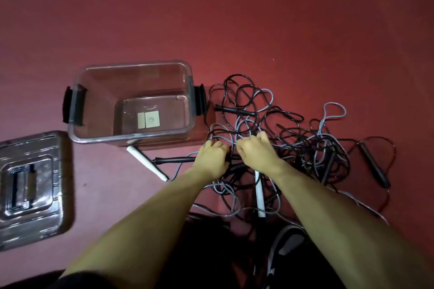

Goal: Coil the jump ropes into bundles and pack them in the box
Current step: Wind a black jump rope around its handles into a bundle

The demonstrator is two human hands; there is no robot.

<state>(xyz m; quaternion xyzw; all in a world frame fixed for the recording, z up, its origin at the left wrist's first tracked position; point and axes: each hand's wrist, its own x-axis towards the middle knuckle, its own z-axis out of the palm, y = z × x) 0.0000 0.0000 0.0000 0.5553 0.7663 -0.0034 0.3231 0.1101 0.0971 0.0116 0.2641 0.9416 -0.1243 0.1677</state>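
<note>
I see a tangled heap of black and grey jump ropes lying on the red carpeted floor, just right of the clear plastic storage box with black side latches. The box stands open and upright, with only two pale square labels on its bottom. Its clear lid with a black handle lies flat on the floor to the box's near left, apart from it.

My left hand sits at the heap's left edge, fingers curled down into the cords; my right hand is just beside it, fingers likewise curled around grey and black strands.

A white handle pokes out against the box's near wall, a black handle lies beside my left hand, and another white handle lies between my forearms. A further black handle rests at the heap's right fringe. Cords cross over one another everywhere, and a black-and-white shoe shows under my right forearm.
</note>
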